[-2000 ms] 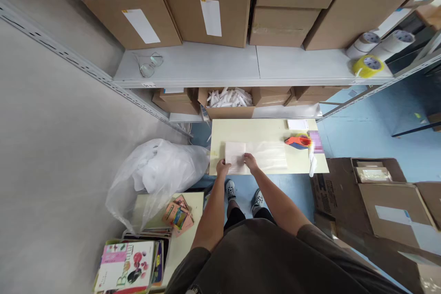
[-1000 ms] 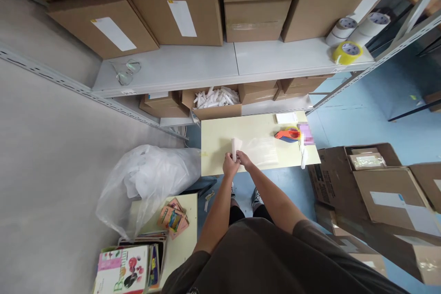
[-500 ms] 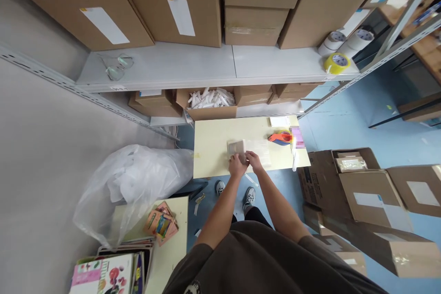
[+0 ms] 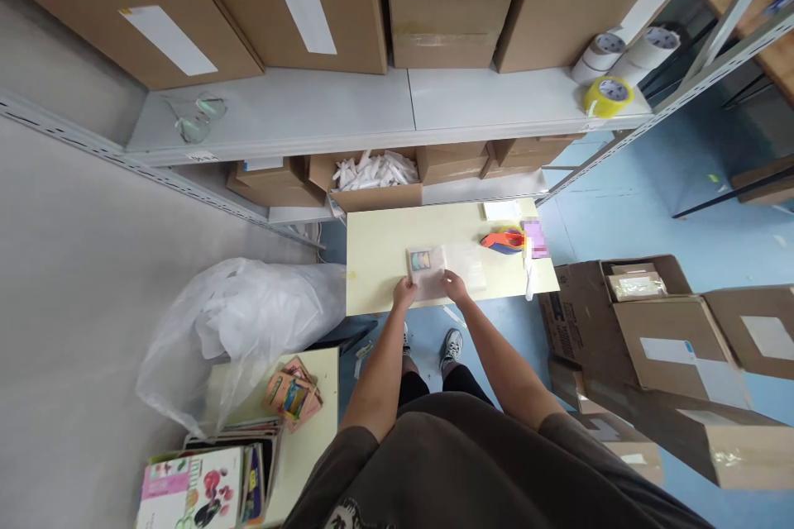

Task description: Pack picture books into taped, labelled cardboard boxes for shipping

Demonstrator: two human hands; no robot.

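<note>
On the pale yellow table [image 4: 378, 252] lies a small flat item with a coloured picture [image 4: 420, 259], under or inside a translucent wrap. My left hand [image 4: 405, 293] is closed on the near left edge of the wrapped item. My right hand [image 4: 455, 287] pinches the wrap near its middle, to the right of the item. More translucent wrapping sheet [image 4: 468, 266] spreads flat on the table to the right. An orange and blue tape dispenser [image 4: 504, 240] lies farther right, beside a purple packet [image 4: 534, 238].
Shelves [image 4: 347, 103] with cardboard boxes stand beyond the table; tape rolls [image 4: 608, 96] sit at their right end. A large plastic bag [image 4: 248, 314] and a side table with books [image 4: 204, 488] are at left. Cartons [image 4: 670, 339] stand on the floor at right.
My hands have moved apart, the left one to the left. The wrap that stood folded up between them now lies flatter, and the coloured picture shows. The camera view has shifted slightly.
</note>
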